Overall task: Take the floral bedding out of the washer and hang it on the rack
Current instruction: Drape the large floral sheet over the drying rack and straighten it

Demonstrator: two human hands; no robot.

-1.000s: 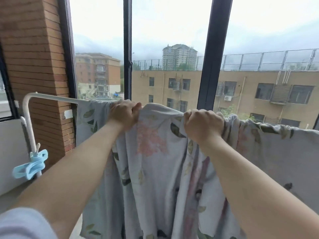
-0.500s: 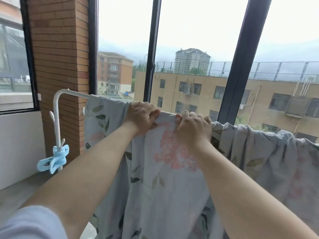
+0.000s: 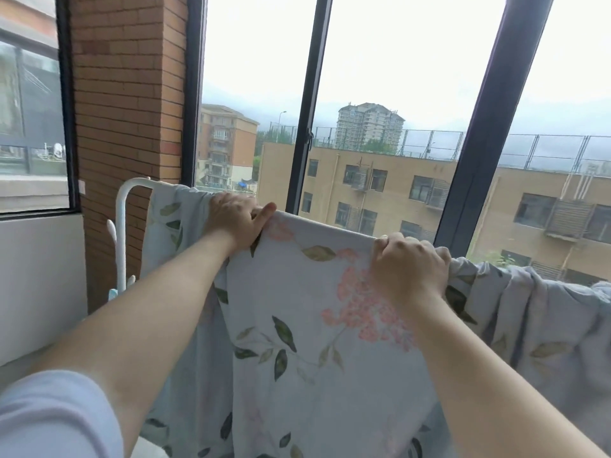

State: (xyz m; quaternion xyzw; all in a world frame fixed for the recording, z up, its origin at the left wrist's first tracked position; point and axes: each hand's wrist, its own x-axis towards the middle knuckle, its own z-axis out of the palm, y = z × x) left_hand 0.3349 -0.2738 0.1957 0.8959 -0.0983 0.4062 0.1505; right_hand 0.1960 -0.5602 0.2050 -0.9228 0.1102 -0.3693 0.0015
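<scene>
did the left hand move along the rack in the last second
Yes. The left hand has slid left along the top rail, closer to the bent corner of the white rack, gripping the floral bedding.

No text, label, brand or number is legible: not on the bedding, the rack, or the far buildings.

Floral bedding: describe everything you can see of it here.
The floral bedding is pale blue-grey fabric printed with pink blossom clusters and green leaves. It hangs draped over the white rack. The left hand and right hand grip its top edge; between them it lies smooth, and further right it bunches in folds. Its lower end runs out of frame.
</scene>
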